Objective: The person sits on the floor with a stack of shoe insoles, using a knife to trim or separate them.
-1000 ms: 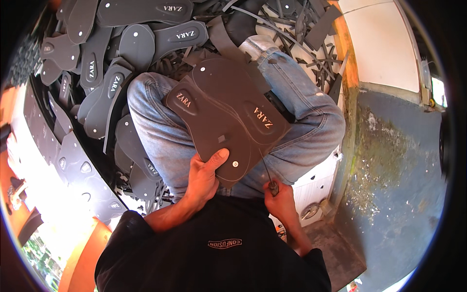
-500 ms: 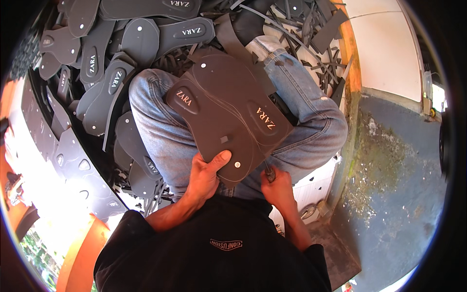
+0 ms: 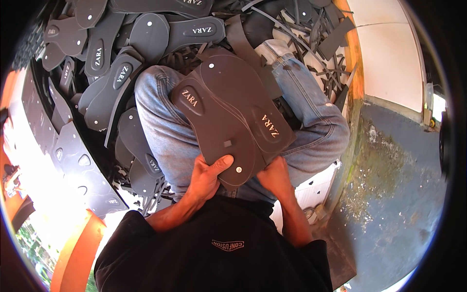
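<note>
A dark foam sheet [image 3: 226, 117] lies across my lap, marked with a pair of sandal sole outlines, raised oval pads and white dots. My left hand [image 3: 206, 176] pinches its near left edge, the thumb on top and the fingers hidden underneath. At the near right edge, my right hand [image 3: 276, 177] is closed on a knife, its knuckles against the sheet. The knife is hidden by the hand and sheet now; its dark handle and thin blade showed half a second ago. A small dark scrap [image 3: 227, 143] rests on the sheet.
Many cut dark soles [image 3: 102, 56] are heaped at the far left. Thin foam offcuts [image 3: 318, 56] litter the far right, beside an orange-edged border [image 3: 357, 63]. A larger printed sheet [image 3: 78, 165] lies at the left. Blue-grey floor [image 3: 389, 180] extends to the right.
My right hand has moved up and slightly right against the sheet's edge, and the knife has gone out of sight. My left hand keeps its hold; the whole view has shifted slightly.
</note>
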{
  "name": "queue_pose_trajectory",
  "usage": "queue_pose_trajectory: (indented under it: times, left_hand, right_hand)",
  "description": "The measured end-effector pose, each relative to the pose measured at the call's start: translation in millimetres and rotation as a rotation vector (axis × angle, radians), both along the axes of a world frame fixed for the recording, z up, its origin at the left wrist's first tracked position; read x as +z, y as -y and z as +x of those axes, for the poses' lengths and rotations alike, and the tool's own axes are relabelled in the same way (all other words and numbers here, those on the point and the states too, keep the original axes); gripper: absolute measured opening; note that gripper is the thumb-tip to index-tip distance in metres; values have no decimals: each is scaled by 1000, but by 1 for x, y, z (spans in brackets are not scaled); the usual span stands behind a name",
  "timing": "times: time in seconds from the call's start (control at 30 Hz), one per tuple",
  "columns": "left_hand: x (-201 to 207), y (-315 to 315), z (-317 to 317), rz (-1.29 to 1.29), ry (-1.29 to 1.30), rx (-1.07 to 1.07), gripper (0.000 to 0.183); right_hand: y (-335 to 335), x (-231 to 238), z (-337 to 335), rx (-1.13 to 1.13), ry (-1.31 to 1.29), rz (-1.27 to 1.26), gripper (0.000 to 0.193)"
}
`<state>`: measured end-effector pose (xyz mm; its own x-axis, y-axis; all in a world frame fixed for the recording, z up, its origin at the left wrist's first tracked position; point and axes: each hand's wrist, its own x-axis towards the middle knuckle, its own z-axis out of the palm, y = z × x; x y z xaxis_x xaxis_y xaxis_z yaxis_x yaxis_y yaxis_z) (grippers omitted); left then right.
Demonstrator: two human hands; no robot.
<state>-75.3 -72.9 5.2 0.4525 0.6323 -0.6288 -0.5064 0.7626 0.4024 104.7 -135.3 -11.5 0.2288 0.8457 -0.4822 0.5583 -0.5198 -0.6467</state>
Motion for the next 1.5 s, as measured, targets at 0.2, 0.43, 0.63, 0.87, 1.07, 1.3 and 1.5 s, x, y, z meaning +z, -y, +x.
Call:
queue_pose_trajectory:
  times: [0.2,0.43,0.63,0.87,1.07,1.3,1.5]
  left_hand:
    - [-4,1,-5,8,23,-3,24]
    - [-7,2,-6,-5,20,1,22]
    - [-7,2,-7,-6,60,1,23]
    - [-6,0,-8,-6,78,-8,27]
    - [-8,0,-9,-12,76,-15,27]
    - [-8,-1,-10,-16,102,-22,26]
    - [-5,-1,-11,-4,111,-20,29]
  right_hand:
    - [-24,12,6,141,-72,-7,40]
    - [-41,0,23,389,-38,98,41]
    - [-59,-10,21,497,91,461,41]
    - [-49,-44,18,320,-101,495,50]
    - [-48,-67,-6,-200,-604,426,38]
    - [-70,-63,-28,-256,-613,380,34]
    - [-116,-53,-43,15,-316,356,31]
